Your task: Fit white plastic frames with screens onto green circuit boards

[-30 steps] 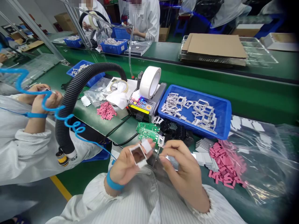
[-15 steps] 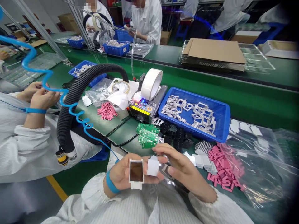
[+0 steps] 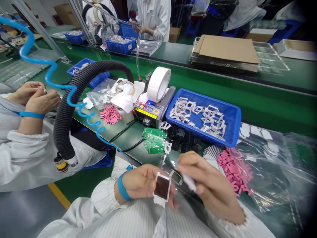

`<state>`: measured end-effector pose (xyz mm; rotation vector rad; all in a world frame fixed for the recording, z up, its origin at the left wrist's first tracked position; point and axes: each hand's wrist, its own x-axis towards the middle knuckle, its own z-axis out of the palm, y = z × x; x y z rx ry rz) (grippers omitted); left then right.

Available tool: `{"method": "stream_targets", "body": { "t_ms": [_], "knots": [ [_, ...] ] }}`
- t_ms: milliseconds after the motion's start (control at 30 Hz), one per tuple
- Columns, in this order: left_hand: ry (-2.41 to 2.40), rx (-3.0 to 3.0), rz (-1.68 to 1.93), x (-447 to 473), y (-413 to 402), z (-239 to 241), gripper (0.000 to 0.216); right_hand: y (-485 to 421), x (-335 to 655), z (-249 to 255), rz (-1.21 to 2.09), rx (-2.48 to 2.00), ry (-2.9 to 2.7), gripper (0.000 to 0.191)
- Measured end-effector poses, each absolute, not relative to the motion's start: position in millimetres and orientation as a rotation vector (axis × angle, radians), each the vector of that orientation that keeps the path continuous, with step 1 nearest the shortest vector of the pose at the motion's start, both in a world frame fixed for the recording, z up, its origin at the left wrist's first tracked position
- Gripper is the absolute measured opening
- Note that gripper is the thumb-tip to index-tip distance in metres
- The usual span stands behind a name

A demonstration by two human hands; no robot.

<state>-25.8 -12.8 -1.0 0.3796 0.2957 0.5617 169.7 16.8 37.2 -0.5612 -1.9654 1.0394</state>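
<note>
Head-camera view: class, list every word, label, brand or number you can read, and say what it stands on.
Yellow strip on the electronic tape dispenser: too blurred to read.
Printing on the green circuit boards: too small to read.
No other text can be made out.

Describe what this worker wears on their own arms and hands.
The left hand and right hand are bare, without gloves. The sleeves belong to a white, finely striped smock with gathered cuffs. A blue wrist strap circles the left wrist, with a thin blue cord leading away.
</note>
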Motion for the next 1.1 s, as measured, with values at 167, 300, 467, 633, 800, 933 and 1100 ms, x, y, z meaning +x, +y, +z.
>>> {"method": "stream_targets", "body": {
  "t_ms": [167, 300, 467, 633, 800, 933, 1100],
  "knots": [
    [0.347, 0.326, 0.588, -20, -16, -3, 0.045, 18, 171, 52, 0.684, -0.410, -2.293, 0.017],
    [0.348, 0.281, 0.590, -20, -19, -4, 0.048, 19, 169, 43, 0.586, -0.367, -2.337, 0.012],
    [0.316, 0.267, 0.635, -19, -22, -10, 0.039, 18, 162, 41, 0.578, -0.403, -2.326, 0.015],
    [0.332, 0.261, 0.727, -17, -25, -19, 0.032, 5, 173, 39, 0.534, -0.494, -2.360, 0.038],
    [0.335, 0.291, 0.639, -18, -23, -21, 0.042, -14, 237, 25, 0.797, -1.075, -2.333, 0.032],
    [0.385, 0.262, 0.641, -12, -23, -20, 0.039, -32, 281, -7, 0.563, -1.980, -2.213, 0.030],
    [0.449, 0.252, 0.670, -4, -26, -19, 0.034, -45, 279, -48, 0.252, -2.315, -1.987, 0.030]
  ]
}}
